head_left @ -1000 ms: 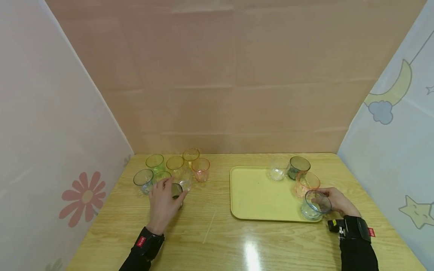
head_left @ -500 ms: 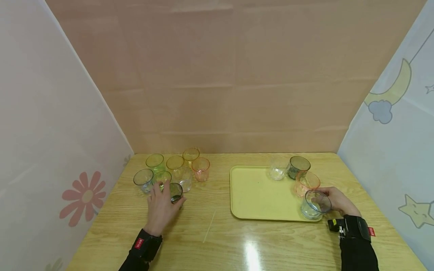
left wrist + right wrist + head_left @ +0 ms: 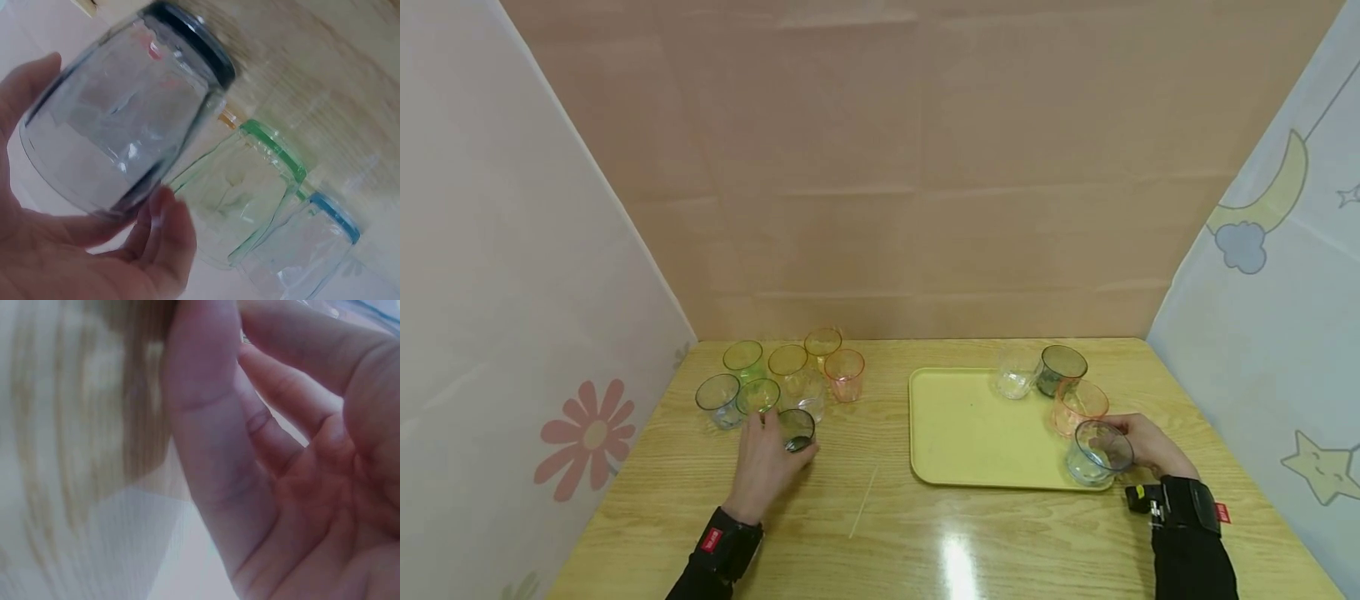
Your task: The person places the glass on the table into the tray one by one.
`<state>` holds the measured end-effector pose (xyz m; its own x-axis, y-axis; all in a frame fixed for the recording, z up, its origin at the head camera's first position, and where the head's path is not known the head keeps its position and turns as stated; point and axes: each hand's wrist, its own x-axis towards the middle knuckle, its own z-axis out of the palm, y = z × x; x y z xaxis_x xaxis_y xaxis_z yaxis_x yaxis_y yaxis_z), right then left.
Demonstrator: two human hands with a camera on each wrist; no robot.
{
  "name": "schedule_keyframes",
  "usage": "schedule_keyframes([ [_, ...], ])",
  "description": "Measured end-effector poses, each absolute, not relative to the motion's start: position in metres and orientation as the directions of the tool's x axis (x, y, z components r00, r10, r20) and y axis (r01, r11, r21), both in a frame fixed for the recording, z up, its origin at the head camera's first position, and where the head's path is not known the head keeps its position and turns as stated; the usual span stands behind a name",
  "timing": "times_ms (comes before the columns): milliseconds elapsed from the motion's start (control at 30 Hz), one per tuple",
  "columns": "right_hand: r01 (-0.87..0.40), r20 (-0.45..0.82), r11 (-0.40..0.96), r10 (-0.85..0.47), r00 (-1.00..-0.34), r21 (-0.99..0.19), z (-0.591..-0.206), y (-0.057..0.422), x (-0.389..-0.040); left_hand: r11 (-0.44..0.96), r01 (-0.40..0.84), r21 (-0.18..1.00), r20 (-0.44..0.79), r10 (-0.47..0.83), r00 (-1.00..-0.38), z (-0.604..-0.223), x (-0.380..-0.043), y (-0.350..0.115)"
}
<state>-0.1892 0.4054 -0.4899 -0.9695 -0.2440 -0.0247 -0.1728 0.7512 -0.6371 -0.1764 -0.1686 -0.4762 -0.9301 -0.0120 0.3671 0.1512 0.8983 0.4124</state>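
My left hand (image 3: 767, 467) grips a smoky grey glass (image 3: 119, 106) between thumb and fingers, at the front of the left cluster of glasses. Whether its base touches the table is unclear. Right behind it stand a green glass (image 3: 758, 395) and a blue-tinted glass (image 3: 718, 400). On the tray's front right corner, a clear glass with a blue rim (image 3: 1097, 454) stands upright. My right hand (image 3: 1150, 446) holds it from the right side, its fingertips partly behind the glass. In the right wrist view only a bit of blue rim (image 3: 381, 309) shows above the curved fingers.
The yellow tray (image 3: 977, 437) also bears an orange glass (image 3: 1080, 408), a dark grey glass (image 3: 1060, 371) and a clear glass (image 3: 1015, 379). Several tinted glasses, including a pink one (image 3: 845, 379), crowd the table's back left. Paper walls stand behind and on both sides.
My left hand has closed around the grey glass and shifted it slightly right and towards me, away from the green glass. My right hand and the blue-rimmed glass have stayed in place.
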Motion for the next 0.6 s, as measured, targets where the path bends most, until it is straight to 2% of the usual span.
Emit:
schedule_keyframes([
  [233, -0.195, -0.005, 0.746, -0.256, -0.967, -0.637, -0.489, 0.405, -0.189, 0.857, 0.15, 0.493, 0.234, 0.035, -0.971, -0.473, -0.177, -0.169],
  [600, -0.153, -0.061, 0.714, -0.264, -0.963, -0.683, -0.488, 0.406, -0.188, 0.644, 0.072, 0.762, 0.077, 0.02, -0.997, -0.464, -0.186, -0.161],
])
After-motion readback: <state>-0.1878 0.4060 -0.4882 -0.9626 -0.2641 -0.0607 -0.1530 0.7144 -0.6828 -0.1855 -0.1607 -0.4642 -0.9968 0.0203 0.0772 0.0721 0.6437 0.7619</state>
